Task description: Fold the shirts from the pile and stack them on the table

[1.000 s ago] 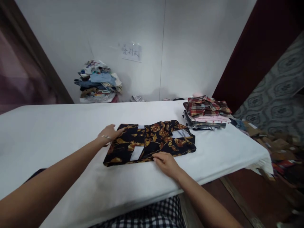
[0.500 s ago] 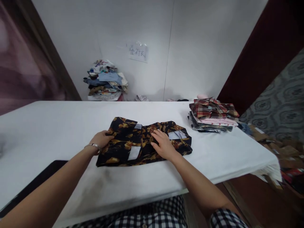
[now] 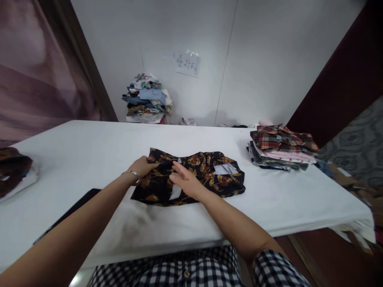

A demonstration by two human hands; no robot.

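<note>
A partly folded dark shirt point(image 3: 224, 180) with a brown and gold floral print lies across the middle of the table, its collar end to the right. My left hand point(image 3: 143, 169), with a bracelet at the wrist, is closed on the shirt's left end. Over the left half of the shirt is my right hand point(image 3: 187, 183), its fingers apart and close to the cloth; whether they touch it I cannot tell. White table shows through gaps in the shirt beside the right fingers.
Folded clothes point(image 3: 284, 145) are stacked at the table's right, a plaid one on top. A taller heap of clothes point(image 3: 148, 99) stands by the back wall. A black flat item point(image 3: 72, 209) lies beneath my left forearm. Another garment point(image 3: 14, 171) shows at the left edge.
My right hand has moved left over the shirt, closer to my left hand. The shirt's left part has drawn in slightly. The view has turned left, showing a garment at the left edge.
</note>
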